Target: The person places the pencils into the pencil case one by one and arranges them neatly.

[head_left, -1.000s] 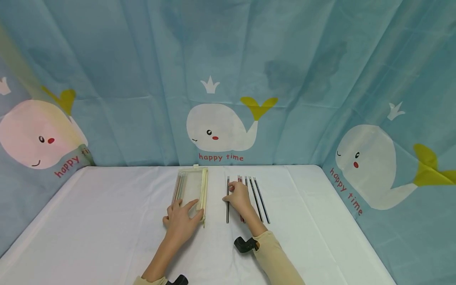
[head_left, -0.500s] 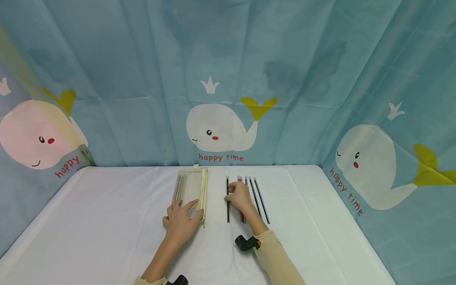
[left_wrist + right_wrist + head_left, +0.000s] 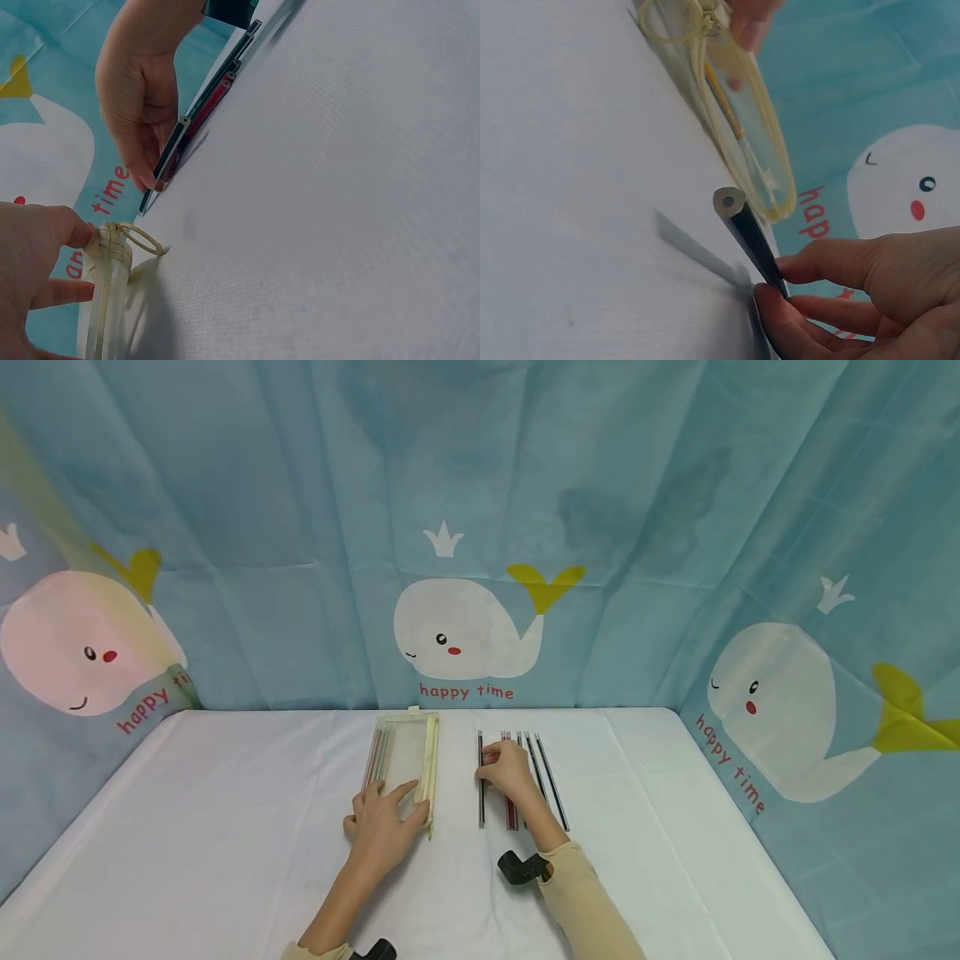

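A translucent cream zip pencil case (image 3: 408,743) lies on the table with several pencils (image 3: 378,756) inside along its left side. My left hand (image 3: 384,831) rests on its near end, fingers spread; in the left wrist view the fingertips touch the case by the zipper's pull ring (image 3: 142,240). To the right, my right hand (image 3: 512,770) pinches a black unsharpened pencil (image 3: 482,802) between thumb and fingers. In the right wrist view that pencil (image 3: 751,236) shows its flat end, tilted off the cloth. Beneath and beside this hand lie several more dark and red pencils (image 3: 553,781).
A white cloth covers the table (image 3: 675,860). Behind it hangs a blue curtain (image 3: 300,635) printed with whales. In the right wrist view the case's zipped side gapes, and a yellowish pencil (image 3: 724,101) shows within.
My right hand has shifted slightly to the right, its fingers drawing closer round the black pencil. The left hand and the case have stayed in place.
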`<action>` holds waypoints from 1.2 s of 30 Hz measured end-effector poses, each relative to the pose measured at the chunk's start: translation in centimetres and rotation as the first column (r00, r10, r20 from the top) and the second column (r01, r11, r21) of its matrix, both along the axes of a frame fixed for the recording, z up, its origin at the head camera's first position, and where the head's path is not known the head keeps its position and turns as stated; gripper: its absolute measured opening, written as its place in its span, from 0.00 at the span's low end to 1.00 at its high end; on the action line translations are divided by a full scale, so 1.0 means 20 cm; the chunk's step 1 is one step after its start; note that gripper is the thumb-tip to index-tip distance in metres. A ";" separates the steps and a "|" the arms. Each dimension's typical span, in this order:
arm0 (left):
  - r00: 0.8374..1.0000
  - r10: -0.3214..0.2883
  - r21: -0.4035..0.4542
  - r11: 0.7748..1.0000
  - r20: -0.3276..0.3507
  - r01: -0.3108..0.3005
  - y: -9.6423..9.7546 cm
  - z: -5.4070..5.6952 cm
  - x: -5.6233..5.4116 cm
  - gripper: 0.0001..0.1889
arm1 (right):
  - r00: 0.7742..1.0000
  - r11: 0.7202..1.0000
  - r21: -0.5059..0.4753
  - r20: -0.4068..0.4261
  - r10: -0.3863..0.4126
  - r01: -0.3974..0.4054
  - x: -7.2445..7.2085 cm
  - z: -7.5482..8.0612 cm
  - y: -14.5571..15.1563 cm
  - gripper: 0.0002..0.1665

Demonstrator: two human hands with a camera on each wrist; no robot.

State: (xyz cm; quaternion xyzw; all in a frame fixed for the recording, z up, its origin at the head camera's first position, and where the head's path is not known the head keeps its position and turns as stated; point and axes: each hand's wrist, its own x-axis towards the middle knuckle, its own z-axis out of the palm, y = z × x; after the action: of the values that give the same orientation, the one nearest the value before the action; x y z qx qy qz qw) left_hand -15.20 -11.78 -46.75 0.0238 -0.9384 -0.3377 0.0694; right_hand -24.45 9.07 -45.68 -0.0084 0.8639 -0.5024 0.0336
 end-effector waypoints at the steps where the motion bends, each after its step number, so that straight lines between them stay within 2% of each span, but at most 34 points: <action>1: 1.000 -0.001 0.000 1.000 0.000 0.001 0.00 0.00 0.00 0.24 | 1.000 1.000 -0.008 0.006 -0.002 0.002 0.00 0.00 0.00 0.24; 17: 1.000 0.002 -0.009 1.000 0.018 -0.001 0.00 0.00 0.00 0.24 | 0.997 0.989 -0.146 0.070 0.012 -0.002 0.00 0.01 0.04 0.24; 23: 1.000 0.000 -0.006 1.000 0.017 0.000 0.00 0.01 0.00 0.24 | 0.993 0.975 -0.223 0.111 0.048 -0.022 -0.01 0.01 0.05 0.26; 27: 1.000 -0.002 -0.008 1.000 0.014 0.002 0.00 0.01 0.00 0.24 | 0.990 0.970 -0.239 0.121 0.066 -0.036 -0.01 0.01 0.05 0.27; 36: 1.000 -0.003 -0.004 1.000 0.010 0.003 0.00 0.01 0.00 0.24 | 0.981 0.955 -0.297 0.178 0.072 -0.016 -0.02 0.02 0.04 0.28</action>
State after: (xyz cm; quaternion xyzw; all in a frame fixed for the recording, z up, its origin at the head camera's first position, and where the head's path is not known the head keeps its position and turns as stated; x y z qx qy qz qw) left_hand -15.14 -11.79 -46.60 0.0240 -0.9395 -0.3357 0.0641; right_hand -24.90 9.96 -45.35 0.0148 0.7720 -0.6232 0.1242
